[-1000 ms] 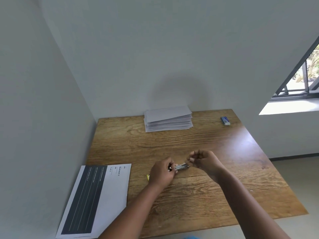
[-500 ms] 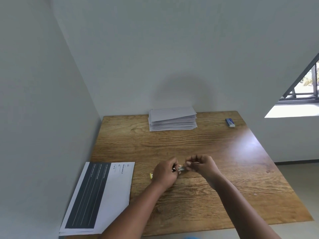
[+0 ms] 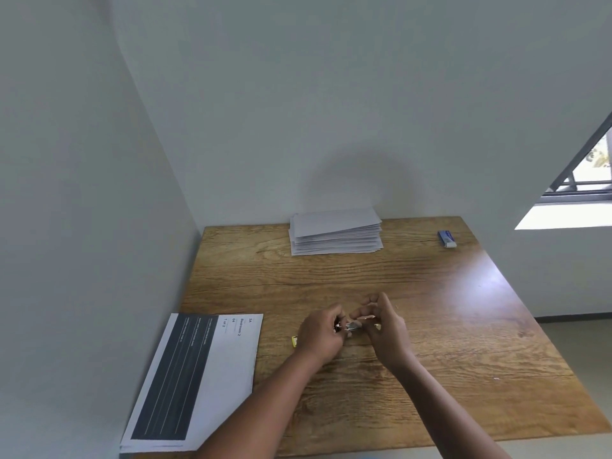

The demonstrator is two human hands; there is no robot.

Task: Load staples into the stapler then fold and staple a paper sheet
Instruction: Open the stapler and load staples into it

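Head view: paper stack (image 3: 335,230), eraser (image 3: 447,239) beyond both hands (image 3: 356,329).

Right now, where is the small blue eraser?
The blue eraser lies at the far right corner of the wooden table, to the right of the white paper stack, away from both hands.

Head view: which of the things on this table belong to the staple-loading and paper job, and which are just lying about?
In the job:
- stapler, held in the left hand
- right hand, fingers pinched at the stapler's front
- stack of white sheets

Probably lying about:
- printed sheet at the near left corner
- blue and white eraser
- small yellow item, partly hidden, cannot tell what
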